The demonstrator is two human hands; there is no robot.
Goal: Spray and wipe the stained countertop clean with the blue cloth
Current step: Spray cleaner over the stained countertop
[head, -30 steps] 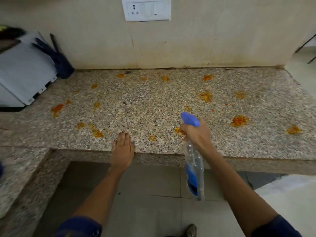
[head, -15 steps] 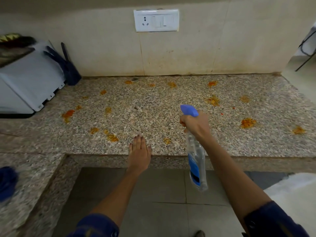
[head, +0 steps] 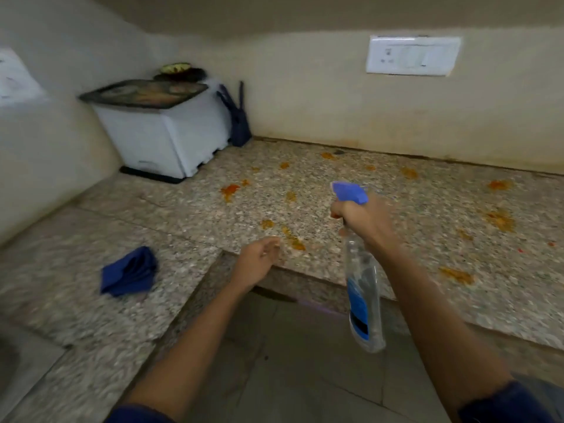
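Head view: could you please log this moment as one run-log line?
right hand: grips spray bottle | left hand: free above counter edge | blue cloth: untouched, left counter | stains: unwiped

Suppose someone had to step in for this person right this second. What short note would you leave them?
Right hand: grips the spray bottle by its blue trigger head, held above the countertop near its front edge.
Left hand: open, holding nothing, at the counter's front edge.
Blue cloth: lies folded on the side counter to the left, untouched by either hand.
Done: bottle is in hand; whether any spray has landed cannot be told.
Left: orange stains are scattered all over the stone. Spray them, then fetch the cloth and wipe.
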